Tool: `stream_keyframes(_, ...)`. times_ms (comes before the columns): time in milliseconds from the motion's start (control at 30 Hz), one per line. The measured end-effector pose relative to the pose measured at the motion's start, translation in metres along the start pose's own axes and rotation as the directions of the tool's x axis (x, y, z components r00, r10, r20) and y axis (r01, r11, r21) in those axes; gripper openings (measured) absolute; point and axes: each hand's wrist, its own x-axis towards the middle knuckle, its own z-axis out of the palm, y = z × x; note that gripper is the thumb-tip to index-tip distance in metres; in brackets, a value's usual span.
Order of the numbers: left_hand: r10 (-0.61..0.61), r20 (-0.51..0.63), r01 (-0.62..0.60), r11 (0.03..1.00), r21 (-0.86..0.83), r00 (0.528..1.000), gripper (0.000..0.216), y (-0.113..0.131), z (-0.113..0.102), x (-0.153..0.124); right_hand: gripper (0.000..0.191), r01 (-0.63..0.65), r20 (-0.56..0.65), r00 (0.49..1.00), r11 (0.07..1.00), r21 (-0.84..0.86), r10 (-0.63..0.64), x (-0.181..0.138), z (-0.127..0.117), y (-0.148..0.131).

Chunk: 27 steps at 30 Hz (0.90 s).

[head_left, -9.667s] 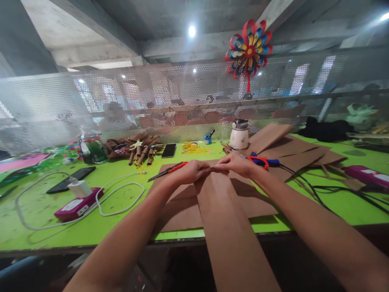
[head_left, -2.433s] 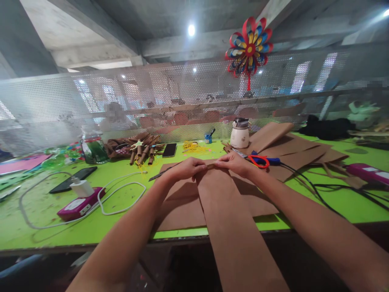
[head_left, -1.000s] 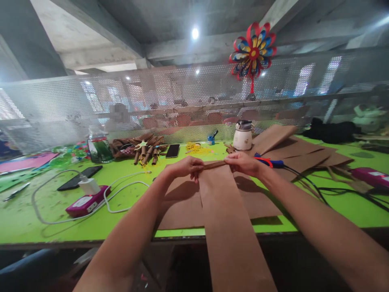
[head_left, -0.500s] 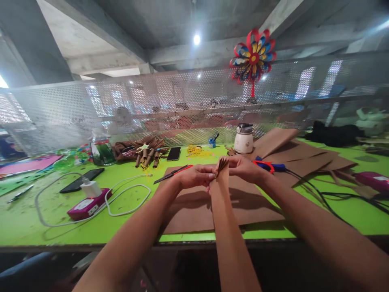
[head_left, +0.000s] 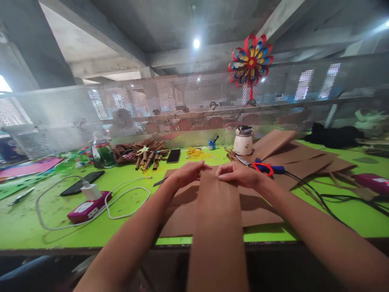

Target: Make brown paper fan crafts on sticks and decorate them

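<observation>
A long strip of brown kraft paper runs from my fingers down over the table's front edge, its broad face toward me. My left hand grips the strip's top left corner, fingers bent behind it. At the top right, my right hand pinches the edge between thumb and fingers. The folds at the top end are mostly hidden from this side. Larger brown paper sheets lie flat on the table beneath my hands. Red-handled scissors rest just beyond my right wrist, beside a blue tool with a black cord.
A purple power strip with a white charger and looping cable sits at left, near a dark phone. Rolled paper pieces, another phone and a white flask stand behind. Brown sheets pile at right.
The strip has turned from a narrow, edge-on view with pleats showing to its broad flat face. My hands have shifted and spread along its top edge.
</observation>
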Motion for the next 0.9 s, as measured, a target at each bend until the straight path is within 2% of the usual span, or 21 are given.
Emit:
stream_keyframes(100,0.010,0.065,-0.006,0.998,-0.059,0.998,0.052,0.002,0.002,0.001,0.022,-0.031,0.018,0.999,0.991,-0.132,0.034,0.003,-0.003,0.007)
stream_keyframes(267,0.024,0.032,-0.032,0.960,0.278,0.999,0.031,0.003,0.008,0.001,0.024,-0.016,-0.106,0.994,0.921,-0.390,-0.028,0.011,-0.002,0.017)
stream_keyframes(367,0.020,0.030,-0.029,0.929,0.368,0.999,0.026,0.003,0.007,0.001,0.025,-0.008,-0.122,0.991,0.860,-0.510,-0.063,0.012,-0.003,0.017)
stream_keyframes(533,0.054,0.021,-0.058,0.892,0.449,0.998,0.019,0.004,0.003,0.000,0.028,-0.013,-0.093,0.994,0.818,-0.575,-0.050,0.010,-0.010,0.020)
stream_keyframes(900,0.045,0.056,-0.070,0.783,0.618,0.997,0.022,-0.005,-0.005,0.001,0.024,0.144,-0.020,0.970,0.633,-0.761,-0.244,0.017,-0.005,0.029)
